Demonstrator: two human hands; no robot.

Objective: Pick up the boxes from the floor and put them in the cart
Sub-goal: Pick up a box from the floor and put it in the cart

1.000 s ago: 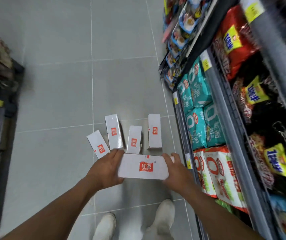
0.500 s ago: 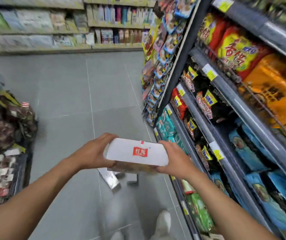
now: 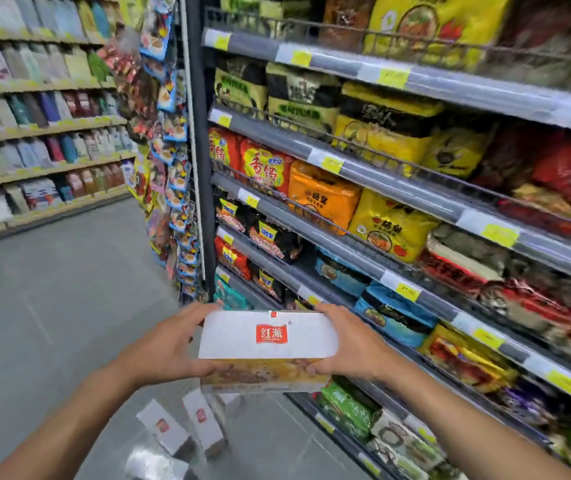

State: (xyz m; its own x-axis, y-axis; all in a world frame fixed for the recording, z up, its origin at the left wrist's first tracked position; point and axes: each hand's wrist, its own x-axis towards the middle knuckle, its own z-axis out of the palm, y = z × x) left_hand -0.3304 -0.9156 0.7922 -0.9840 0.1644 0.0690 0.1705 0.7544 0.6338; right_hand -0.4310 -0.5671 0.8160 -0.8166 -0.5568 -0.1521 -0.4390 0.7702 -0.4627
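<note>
I hold a white box [image 3: 270, 336] with a red logo at chest height, its printed yellow side facing me. My left hand [image 3: 166, 344] grips its left end, thumb underneath. My right hand [image 3: 350, 344] grips its right end, fingers curled under the edge. Below the held box, more white boxes with red logos lie on the grey floor: one [image 3: 164, 426] at the left, one [image 3: 206, 422] beside it, and a blurred one [image 3: 156, 464] nearer me. No cart is in view.
A tall shelf unit [image 3: 363, 174] full of noodle packets runs along my right side, close to my right arm. Hanging snack packs [image 3: 173, 168] cover its end. Another stocked shelf wall [image 3: 42, 116] stands across the grey tiled aisle [image 3: 52, 306] at the far left.
The box has come up from the floor with both hands on its ends. My view has tilted up from the floor to the shelves, and the other boxes now lie low in the frame.
</note>
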